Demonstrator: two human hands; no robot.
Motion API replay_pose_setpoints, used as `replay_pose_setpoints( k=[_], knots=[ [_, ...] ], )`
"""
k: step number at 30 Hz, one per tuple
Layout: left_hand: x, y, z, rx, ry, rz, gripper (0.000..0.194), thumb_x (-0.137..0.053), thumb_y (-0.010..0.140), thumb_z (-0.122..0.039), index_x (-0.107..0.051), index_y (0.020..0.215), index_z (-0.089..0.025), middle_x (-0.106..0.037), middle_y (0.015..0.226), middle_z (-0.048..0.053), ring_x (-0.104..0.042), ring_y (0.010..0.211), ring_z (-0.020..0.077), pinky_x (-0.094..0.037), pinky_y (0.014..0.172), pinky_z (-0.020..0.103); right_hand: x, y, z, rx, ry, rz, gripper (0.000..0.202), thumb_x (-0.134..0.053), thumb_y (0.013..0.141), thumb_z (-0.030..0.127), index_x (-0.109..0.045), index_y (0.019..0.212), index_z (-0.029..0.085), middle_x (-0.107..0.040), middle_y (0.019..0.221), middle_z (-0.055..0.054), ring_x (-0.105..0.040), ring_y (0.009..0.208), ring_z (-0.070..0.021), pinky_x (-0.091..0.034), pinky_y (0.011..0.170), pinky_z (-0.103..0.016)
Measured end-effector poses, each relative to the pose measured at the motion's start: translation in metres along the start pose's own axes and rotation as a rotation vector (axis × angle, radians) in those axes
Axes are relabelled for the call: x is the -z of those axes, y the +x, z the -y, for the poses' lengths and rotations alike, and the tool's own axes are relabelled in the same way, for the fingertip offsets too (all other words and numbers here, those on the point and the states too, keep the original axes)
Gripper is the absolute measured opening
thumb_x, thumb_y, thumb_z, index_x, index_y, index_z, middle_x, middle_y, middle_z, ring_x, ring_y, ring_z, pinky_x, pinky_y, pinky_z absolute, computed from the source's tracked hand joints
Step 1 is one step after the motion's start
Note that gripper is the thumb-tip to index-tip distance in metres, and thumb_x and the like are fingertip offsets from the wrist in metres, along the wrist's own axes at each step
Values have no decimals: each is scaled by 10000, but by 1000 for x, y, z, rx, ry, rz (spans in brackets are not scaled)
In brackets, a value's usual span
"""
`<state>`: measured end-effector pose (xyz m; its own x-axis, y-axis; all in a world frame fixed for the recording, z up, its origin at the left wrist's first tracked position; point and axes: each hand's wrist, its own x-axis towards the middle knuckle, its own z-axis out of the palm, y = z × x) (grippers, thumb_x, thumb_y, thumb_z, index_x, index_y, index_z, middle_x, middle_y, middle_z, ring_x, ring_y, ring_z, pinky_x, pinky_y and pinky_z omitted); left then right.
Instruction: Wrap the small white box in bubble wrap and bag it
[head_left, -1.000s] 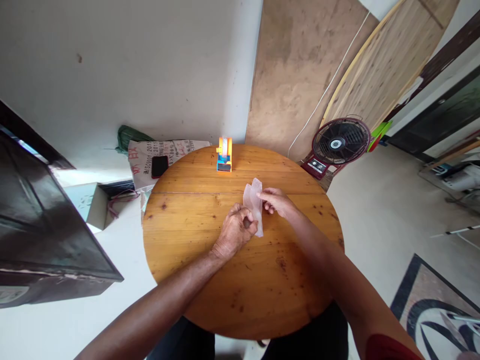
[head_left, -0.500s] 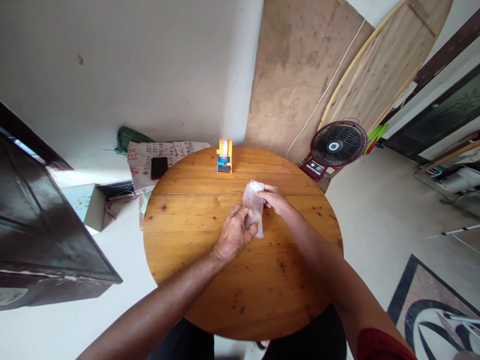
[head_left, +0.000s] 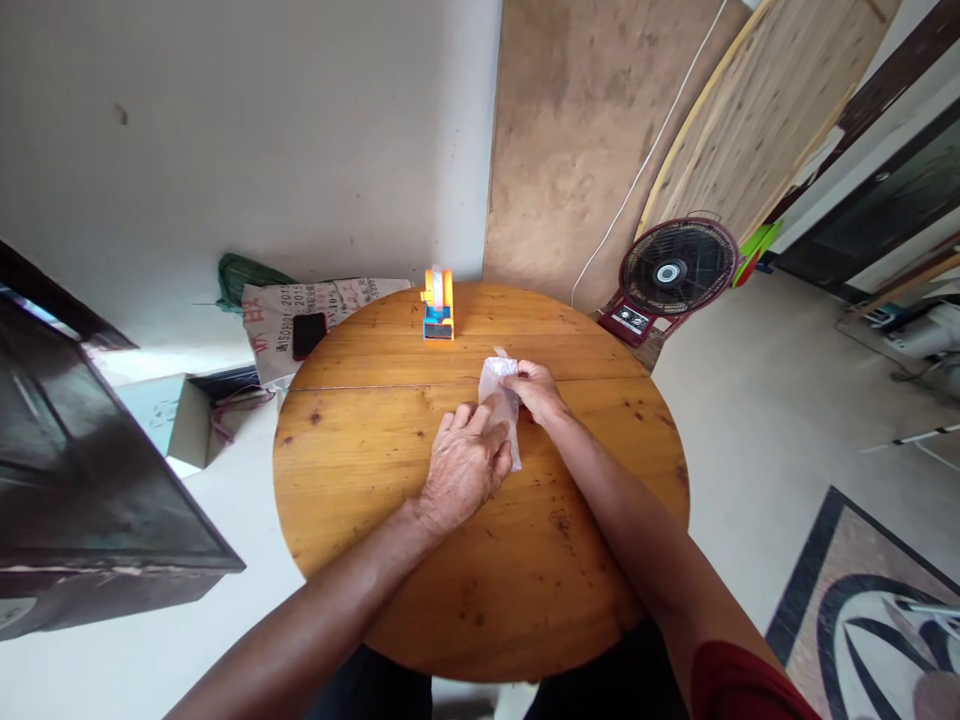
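A long, whitish, see-through packet [head_left: 498, 373] that looks like bubble wrap lies slanted on the round wooden table [head_left: 360, 470]. At its upper end a small clear flap sticks out. My right hand [head_left: 538, 393] pinches the packet's upper right edge between thumb and fingers. Across its lower left part, my left hand [head_left: 469, 460] grips it with bent fingers and the thumb on the right side; the fingers hide some of the packet. What is inside cannot be made out. Farther back stands an orange and blue tape dispenser [head_left: 438, 305], apart from both hands.
A dark phone [head_left: 308, 336] lies on a printed sack [head_left: 341, 296] beyond the table's left edge. To the right stands a dark red fan [head_left: 667, 272]. A wall [head_left: 360, 150] rises behind the table, and a dark cabinet [head_left: 90, 470] is at the left.
The left hand has turned more palm-down over the packet, its fingers reaching farther up. My right hand still pinches the upper edge. The small flap at the top now shows; the view has shifted slightly.
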<state>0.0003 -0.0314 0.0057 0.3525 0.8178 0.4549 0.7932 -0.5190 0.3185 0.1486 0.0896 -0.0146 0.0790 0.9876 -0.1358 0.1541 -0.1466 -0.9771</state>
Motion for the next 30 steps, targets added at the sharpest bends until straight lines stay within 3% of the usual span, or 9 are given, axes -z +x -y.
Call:
replay_pose_setpoints(
  k=[6, 12, 19, 25, 30],
  knots=[
    [-5, 1, 0, 33, -87, 45, 199, -520, 884, -182, -667, 1018, -187, -680, 1138, 93, -568, 991, 256, -453, 948, 403, 0, -4, 9, -66, 66, 32, 176, -680, 538, 239, -608, 690, 186, -607, 561, 59, -518, 506, -111, -395, 479, -222],
    [-8, 3, 4, 72, -232, 16, 231, -556, 834, -123, -662, 1018, -212, -691, 1017, 63, -614, 936, 220, -467, 956, 366, 6, -21, 31, -89, 159, 135, 307, -693, 539, 255, -663, 836, 181, -700, 726, 5, -637, 634, -155, -502, 608, -275],
    [-19, -4, 6, 158, -294, -34, 296, -588, 835, -212, -636, 1126, -235, -543, 1204, 85, -576, 1053, 223, -500, 918, 352, 12, -57, 44, 81, 166, 184, 248, -731, 562, 299, -578, 726, 193, -652, 717, 20, -602, 679, -152, -484, 646, -274],
    [-20, -6, 2, 398, -286, -118, 343, -654, 778, -307, -519, 1070, -187, -505, 1064, 83, -578, 931, 221, -534, 790, 349, 11, -79, 41, 202, 124, 205, 298, -726, 621, 361, -475, 672, 210, -555, 636, 54, -508, 609, -114, -417, 599, -240],
    [-23, -6, 5, 466, -384, -217, 607, -726, 703, -308, -442, 1223, -174, -498, 1133, 109, -568, 1019, 252, -526, 851, 383, 16, -92, 33, 299, 28, 227, 280, -707, 677, 393, -491, 681, 215, -529, 628, 52, -490, 599, -110, -411, 601, -237]
  ],
)
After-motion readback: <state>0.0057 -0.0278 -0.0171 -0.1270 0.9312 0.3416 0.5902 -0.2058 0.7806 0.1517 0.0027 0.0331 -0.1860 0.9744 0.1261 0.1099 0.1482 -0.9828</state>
